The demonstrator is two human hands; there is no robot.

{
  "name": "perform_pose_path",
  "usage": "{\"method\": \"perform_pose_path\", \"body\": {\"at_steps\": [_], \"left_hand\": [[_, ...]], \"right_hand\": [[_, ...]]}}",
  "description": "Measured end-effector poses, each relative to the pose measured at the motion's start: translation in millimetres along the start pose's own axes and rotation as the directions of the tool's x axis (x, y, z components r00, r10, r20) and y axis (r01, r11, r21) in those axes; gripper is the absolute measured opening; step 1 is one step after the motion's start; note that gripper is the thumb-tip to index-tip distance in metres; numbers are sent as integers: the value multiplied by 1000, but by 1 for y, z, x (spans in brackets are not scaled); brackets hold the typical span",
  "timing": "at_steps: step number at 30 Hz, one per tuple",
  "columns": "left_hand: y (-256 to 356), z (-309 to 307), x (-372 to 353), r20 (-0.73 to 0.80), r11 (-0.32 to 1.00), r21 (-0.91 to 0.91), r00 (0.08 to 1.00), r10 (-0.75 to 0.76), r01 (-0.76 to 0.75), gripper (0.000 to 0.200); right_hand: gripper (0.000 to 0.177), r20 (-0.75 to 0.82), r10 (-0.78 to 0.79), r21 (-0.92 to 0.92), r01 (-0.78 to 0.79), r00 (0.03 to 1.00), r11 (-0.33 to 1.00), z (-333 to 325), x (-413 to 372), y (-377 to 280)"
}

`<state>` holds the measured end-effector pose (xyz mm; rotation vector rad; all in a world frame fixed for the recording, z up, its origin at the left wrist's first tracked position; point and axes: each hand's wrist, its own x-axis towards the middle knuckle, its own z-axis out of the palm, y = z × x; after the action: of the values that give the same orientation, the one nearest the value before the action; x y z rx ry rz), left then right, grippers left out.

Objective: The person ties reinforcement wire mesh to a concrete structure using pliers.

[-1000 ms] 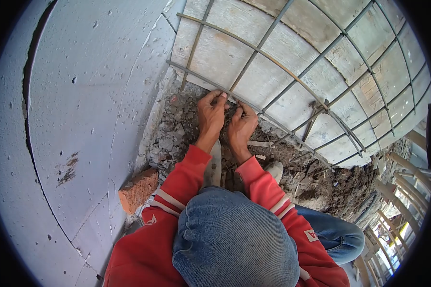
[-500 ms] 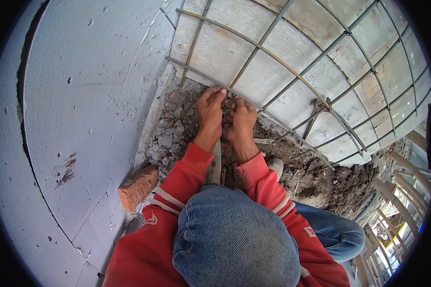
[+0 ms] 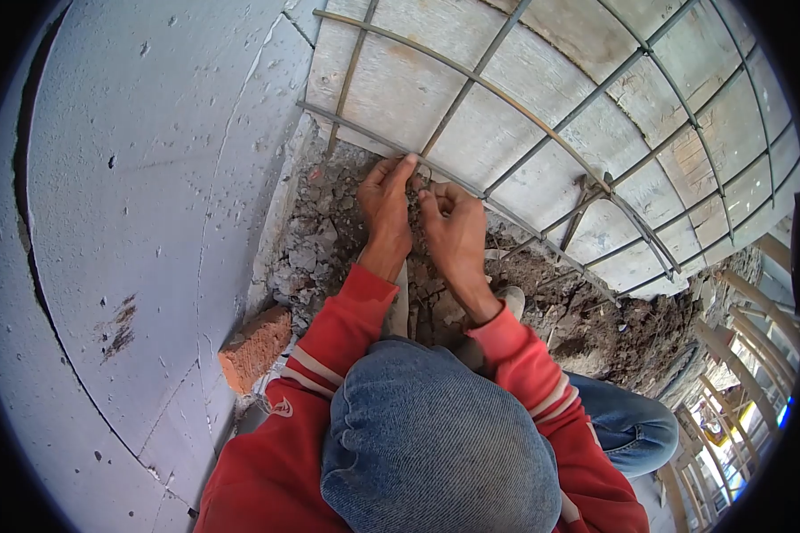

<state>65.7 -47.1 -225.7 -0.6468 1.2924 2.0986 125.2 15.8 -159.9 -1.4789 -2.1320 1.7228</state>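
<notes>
A grid of steel reinforcing bars (image 3: 542,133) stands in front of wooden form boards (image 3: 471,107). My left hand (image 3: 384,200) and my right hand (image 3: 453,222) are close together at the lowest horizontal bar (image 3: 347,126), near where an upright bar crosses it. The left fingertips pinch at the bar. The right fingers are curled beside them, and a thin wire seems to run between the two hands, too small to make out. Red sleeves cover both arms. A denim cap (image 3: 436,444) fills the lower middle.
A grey block wall (image 3: 151,222) rises on the left. Broken rubble (image 3: 316,244) and dirt (image 3: 613,329) cover the ground under the bars. A red brick piece (image 3: 253,346) lies by the wall's foot. A tool (image 3: 582,200) hangs on the bars to the right.
Both hands have shifted slightly up and to the left along the lowest bar. The right forearm has swung outward, showing more of the wrist.
</notes>
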Motion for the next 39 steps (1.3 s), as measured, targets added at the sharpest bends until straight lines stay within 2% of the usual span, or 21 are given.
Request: {"method": "perform_pose_path", "body": {"at_steps": [1, 2, 4, 6, 8, 11, 18, 20, 21, 24, 26, 27, 28, 29, 30, 32, 33, 34, 36, 37, 39], "left_hand": [[3, 4, -1, -20, 999, 29, 1000, 14, -13, 9], [4, 6, -2, -37, 998, 58, 999, 29, -26, 10], [1, 7, -1, -39, 996, 83, 998, 43, -40, 11], [0, 6, -2, -47, 992, 110, 997, 60, -55, 12], [1, 6, -2, -49, 995, 83, 997, 65, -60, 11], [-9, -5, 8, 40, 990, 108, 995, 91, -95, 12], [-10, 10, 5, -38, 976, 175, 990, 139, -131, 8], [-6, 8, 2, -5, 983, 135, 992, 125, -123, 11], [-6, 8, 1, -5, 984, 133, 992, 124, -123, 11], [-7, 12, 3, -51, 992, 45, 991, 122, -120, 11], [-1, 16, 3, -67, 986, 161, 997, 47, -36, 11], [3, 19, 1, -69, 987, 158, 996, 53, -41, 11], [6, 22, -1, -109, 985, 172, 994, 32, -13, 13], [8, 25, -4, -146, 981, 190, 989, 8, 21, 15], [6, 23, -3, -138, 980, 197, 990, 3, 25, 15], [0, 14, 3, -94, 979, 204, 996, -2, 22, 12], [-1, 13, 3, -93, 978, 207, 996, 1, 18, 12], [-1, 12, 4, -86, 981, 191, 996, -5, 22, 13], [-2, 10, 5, -83, 985, 172, 997, -10, 24, 13], [-4, 8, 5, -73, 981, 191, 997, -3, 17, 13], [-3, 8, 5, -67, 978, 209, 998, 6, 8, 13]], "right_hand": [[16, 35, -200, -340, 199, 979, 919, -9, -2, -9], [16, 30, -198, -345, 196, 980, 918, -17, -2, -17], [14, 168, -478, -625, 468, 862, 625, -31, 10, -35], [12, 284, -537, -670, 565, 794, 482, -35, 28, -54], [10, 538, -650, -606, 782, 537, 144, -30, 53, -70], [9, 700, -594, -548, 831, 396, -92, -10, 92, -76], [9, 716, -525, -595, 795, 460, -115, 14, 106, -75], [9, 663, -703, -561, 792, 256, -241, 8, 101, -66], [9, 664, -702, -561, 791, 256, -242, 1, 94, -63], [6, 454, -885, -455, 882, 108, -126, -27, 65, -44], [12, 104, -865, -466, 792, 491, 393, -37, 49, -20], [12, 107, -868, -463, 797, 485, 388, -39, 49, -16], [20, 70, -597, -249, 594, 799, 765, -41, 49, -12], [29, 127, -215, -25, 220, 968, 975, -42, 47, -16], [29, 117, -211, -23, 215, 970, 976, -44, 49, -21], [36, 598, 148, 206, -329, 788, 921, -43, 65, -36], [39, 671, 157, 221, -397, 725, 891, -36, 75, -34], [39, 673, 152, 223, -394, 724, 892, -32, 85, -34], [43, 812, 212, 133, -525, 544, 841, -31, 98, -36], [43, 813, 214, 129, -527, 541, 840, -32, 97, -33], [46, 680, 214, -79, -220, 701, 972, -34, 89, -40]]}}
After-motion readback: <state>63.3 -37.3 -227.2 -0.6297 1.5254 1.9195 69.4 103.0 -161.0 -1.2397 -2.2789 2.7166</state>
